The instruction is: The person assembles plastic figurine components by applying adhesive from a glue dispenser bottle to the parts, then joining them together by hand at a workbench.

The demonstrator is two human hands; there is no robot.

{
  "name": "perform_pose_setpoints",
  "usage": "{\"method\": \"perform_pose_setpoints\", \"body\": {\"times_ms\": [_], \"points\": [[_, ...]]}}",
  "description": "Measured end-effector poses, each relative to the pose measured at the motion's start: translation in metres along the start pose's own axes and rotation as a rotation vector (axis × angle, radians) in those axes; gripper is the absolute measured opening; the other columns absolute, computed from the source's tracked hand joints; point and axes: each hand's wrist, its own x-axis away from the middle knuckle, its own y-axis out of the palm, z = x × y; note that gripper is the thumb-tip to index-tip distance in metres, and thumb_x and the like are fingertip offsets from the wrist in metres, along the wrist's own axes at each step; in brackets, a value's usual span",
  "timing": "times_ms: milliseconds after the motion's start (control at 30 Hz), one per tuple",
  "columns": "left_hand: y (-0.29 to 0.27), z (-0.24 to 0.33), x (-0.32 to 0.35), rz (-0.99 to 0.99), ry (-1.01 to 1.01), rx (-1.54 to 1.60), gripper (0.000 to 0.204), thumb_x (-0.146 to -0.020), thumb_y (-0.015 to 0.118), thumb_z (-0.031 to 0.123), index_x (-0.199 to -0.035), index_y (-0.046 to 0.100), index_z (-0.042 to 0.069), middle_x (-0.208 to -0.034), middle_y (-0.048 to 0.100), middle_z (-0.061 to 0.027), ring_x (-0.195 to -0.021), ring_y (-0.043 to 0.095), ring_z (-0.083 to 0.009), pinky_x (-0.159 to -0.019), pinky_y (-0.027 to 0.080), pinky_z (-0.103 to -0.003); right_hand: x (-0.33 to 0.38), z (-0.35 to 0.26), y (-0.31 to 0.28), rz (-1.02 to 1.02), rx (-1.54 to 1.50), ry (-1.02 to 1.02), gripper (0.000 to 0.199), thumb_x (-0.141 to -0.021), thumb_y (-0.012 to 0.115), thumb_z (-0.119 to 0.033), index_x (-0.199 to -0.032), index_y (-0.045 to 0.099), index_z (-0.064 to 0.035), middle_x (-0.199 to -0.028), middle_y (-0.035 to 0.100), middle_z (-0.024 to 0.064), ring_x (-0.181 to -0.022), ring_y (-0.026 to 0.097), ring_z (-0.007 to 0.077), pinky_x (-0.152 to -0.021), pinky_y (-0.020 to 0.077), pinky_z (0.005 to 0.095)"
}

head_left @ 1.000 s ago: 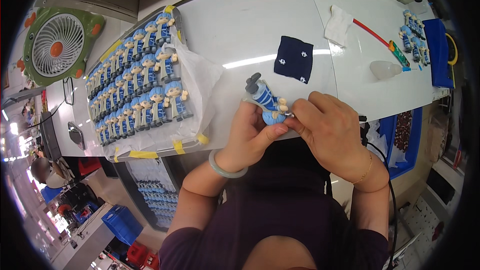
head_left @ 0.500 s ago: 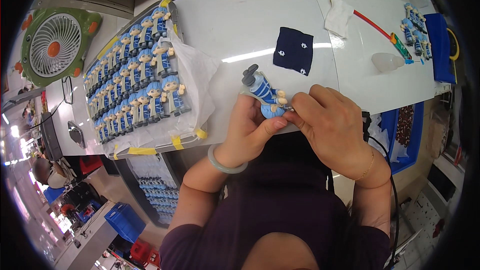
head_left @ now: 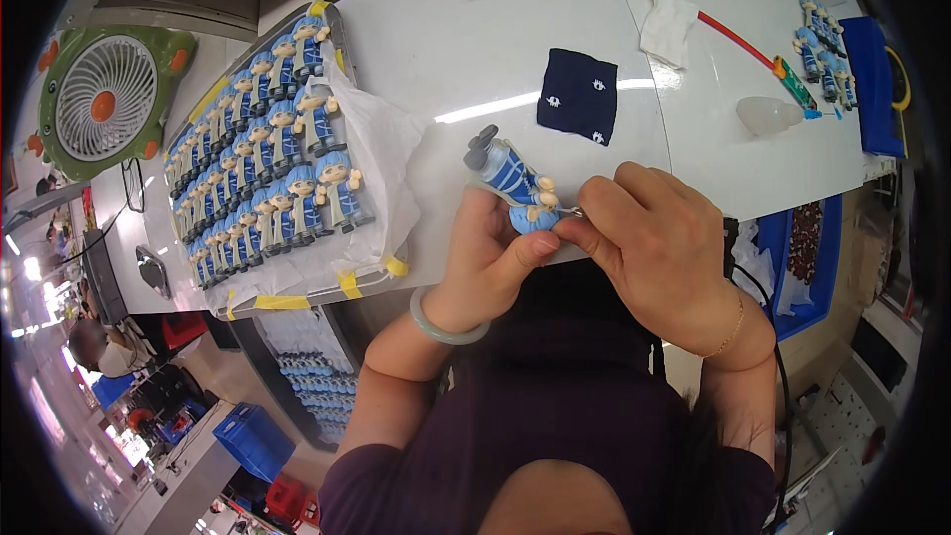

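A small doll figurine [head_left: 512, 176] with blue hair, a blue outfit and grey boots is held in my left hand [head_left: 485, 243], its head toward me and its boots pointing away. My left thumb presses near the blue hair. Close beside the head, my right hand [head_left: 649, 243] pinches a thin metal-looking tool [head_left: 575, 211] whose tip reaches the figurine's head; most of it is hidden by my fingers, so its kind is unclear. Beyond my hands lies a dark navy cloth [head_left: 578, 96] with small white motifs.
At left, a tray [head_left: 287, 299] edged with yellow tape holds rows of similar figurines on white sheeting. A green fan [head_left: 102, 104] stands beyond it. Rightward lie a white cloth [head_left: 669, 27], a red-handled brush [head_left: 738, 42], a clear bottle [head_left: 768, 117], more figurines [head_left: 824, 54] and a blue bin [head_left: 877, 89].
The figurine has tilted slightly, its boots shifting left. My right hand has drawn a little to the right, exposing more of the thin tool.
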Motion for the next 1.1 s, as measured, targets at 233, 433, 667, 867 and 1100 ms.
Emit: {"method": "perform_pose_setpoints", "body": {"times_ms": [233, 433, 667, 867, 1100], "points": [[-0.005, -0.003, -0.005, -0.101, 0.115, 0.062, 0.037, -0.081, 0.058, 0.007, -0.109, 0.036, -0.001, -0.103, 0.049, -0.0098, -0.094, 0.051, -0.0155, -0.082, 0.042, -0.029, -0.001, 0.002, 0.003, -0.028, 0.021, -0.026, 0.02, -0.071, 0.06, -0.025, -0.067, 0.047, -0.0108, -0.057, 0.036, 0.0025, -0.048, 0.044, 0.0163, -0.038, 0.0335, 0.029], [0.004, 0.004, -0.005, 0.059, -0.041, -0.037, 0.054, -0.075, 0.065, 0.035, -0.106, 0.037, 0.002, -0.092, 0.047, -0.0044, -0.08, 0.049, -0.0105, -0.07, 0.04, -0.022, -0.001, 0.002, 0.006, -0.04, -0.021, 0.016, 0.018, -0.072, 0.059, -0.024, -0.069, 0.048, -0.011, -0.058, 0.037, 0.003, -0.049, 0.044, 0.0167, -0.038, 0.0343, 0.03], [0.004, 0.004, -0.005, 0.08, -0.01, -0.056, 0.053, -0.075, 0.065, 0.035, -0.106, 0.037, 0.003, -0.091, 0.048, -0.0043, -0.081, 0.049, -0.0102, -0.07, 0.041, -0.022, -0.004, 0.001, 0.002, -0.018, -0.002, -0.008, 0.016, -0.072, 0.058, -0.022, -0.068, 0.048, -0.011, -0.058, 0.037, 0.0027, -0.049, 0.045, 0.0171, -0.038, 0.0358, 0.0298], [-0.003, -0.004, -0.002, -0.02, 0.018, -0.004, 0.04, -0.082, 0.057, 0.012, -0.111, 0.032, 0.001, -0.096, 0.047, -0.006, -0.077, 0.047, -0.0085, -0.063, 0.041, -0.02, -0.001, 0.0, 0.003, -0.031, -0.008, 0.006, 0.015, -0.071, 0.06, -0.021, -0.069, 0.049, -0.0109, -0.058, 0.039, 0.0025, -0.05, 0.047, 0.0162, -0.038, 0.0371, 0.0293], [-0.002, 0.0, -0.002, 0.009, 0.016, 0.003, 0.036, -0.082, 0.057, 0.013, -0.108, 0.034, 0.002, -0.094, 0.048, -0.0066, -0.074, 0.047, -0.0088, -0.062, 0.041, -0.02, -0.002, -0.001, 0.003, -0.006, -0.038, 0.012, 0.016, -0.07, 0.061, -0.022, -0.069, 0.049, -0.0105, -0.059, 0.04, 0.0024, -0.05, 0.048, 0.0159, -0.038, 0.0371, 0.0287]]}}
